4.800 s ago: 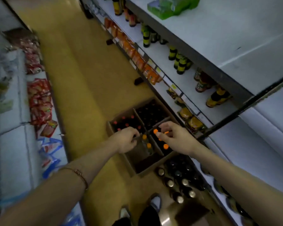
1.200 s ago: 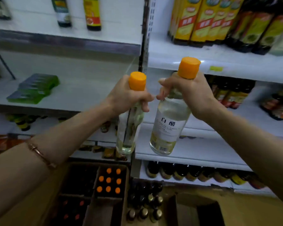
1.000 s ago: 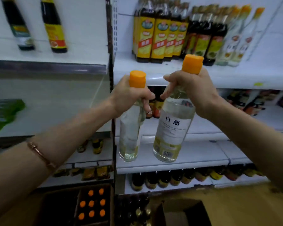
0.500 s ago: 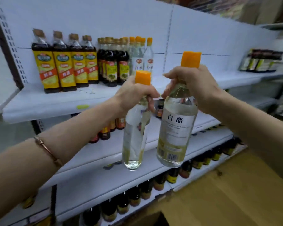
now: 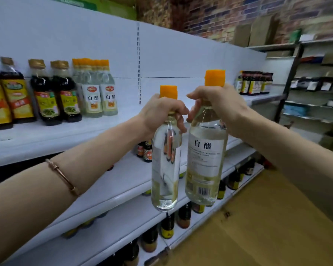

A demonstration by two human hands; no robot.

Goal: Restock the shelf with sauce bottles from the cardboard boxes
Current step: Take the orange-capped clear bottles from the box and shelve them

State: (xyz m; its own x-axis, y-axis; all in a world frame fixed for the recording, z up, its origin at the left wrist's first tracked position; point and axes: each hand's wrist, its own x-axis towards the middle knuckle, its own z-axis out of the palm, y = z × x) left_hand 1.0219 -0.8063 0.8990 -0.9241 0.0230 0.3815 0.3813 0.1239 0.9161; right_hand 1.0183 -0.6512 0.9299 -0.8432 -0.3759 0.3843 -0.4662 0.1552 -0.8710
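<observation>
A: Orange caps, clear bottles, one per hand. Left hand (image 5: 161, 114) is wrapped round the neck of the left bottle (image 5: 165, 167), right hand (image 5: 219, 104) round the neck of the right bottle (image 5: 206, 162). Both clamped tight.

B: Where are the bottles relative to the shelf?

A: In the air in front of it, upright, hanging side by side, just about touching. The right one's back label and barcode face the camera. Bracelet (image 5: 62, 175) on the left forearm.

B: Behind them?

A: White shelf (image 5: 46, 135) at hand height. At its left end a row of matching clear bottles (image 5: 96, 91) with orange caps, then dark sauce bottles (image 5: 54, 93) with gold caps further left. The stretch right behind the hands is bare. Lower shelves hold small dark bottles (image 5: 167, 225).

B: Far end?

A: More dark bottles (image 5: 256, 81) on the same shelf, then a brick wall (image 5: 219, 14) and a grey rack (image 5: 315, 93). Contents too blurred to tell.
</observation>
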